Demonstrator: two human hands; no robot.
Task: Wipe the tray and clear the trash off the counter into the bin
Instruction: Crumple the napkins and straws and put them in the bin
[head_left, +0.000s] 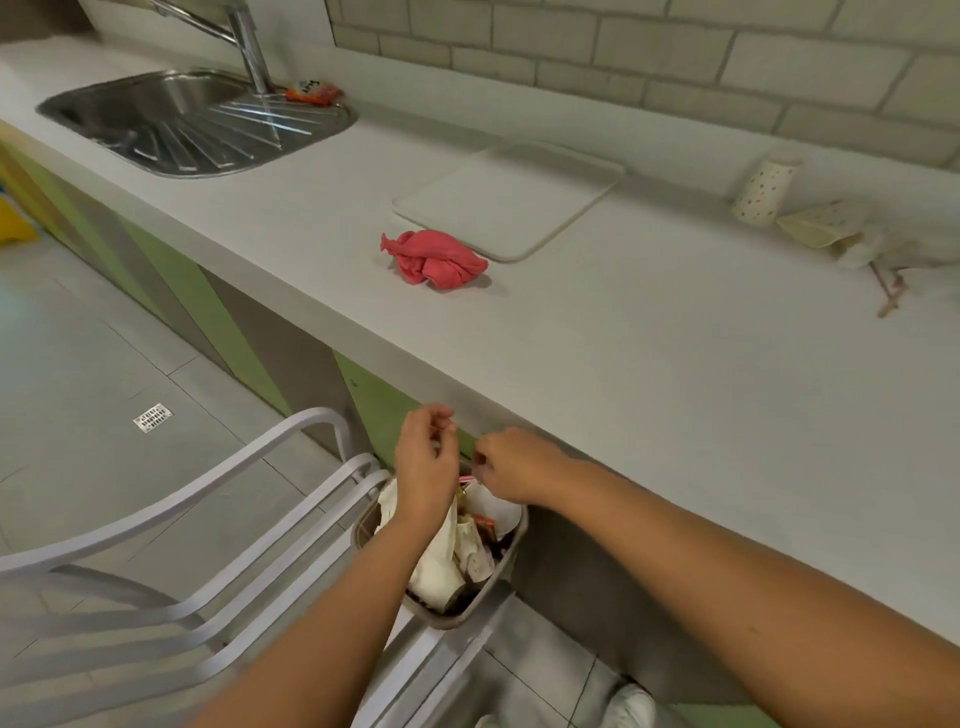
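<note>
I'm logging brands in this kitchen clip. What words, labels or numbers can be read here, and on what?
Orange snack wrapper beside the steel sink: dark lettering, too blurred to read.
Small red packet in the grey bin: print too small to read.
Dotted paper cup: dots only, no text.
Nothing else carries writing.

cloth just before tray; sink far left.
</note>
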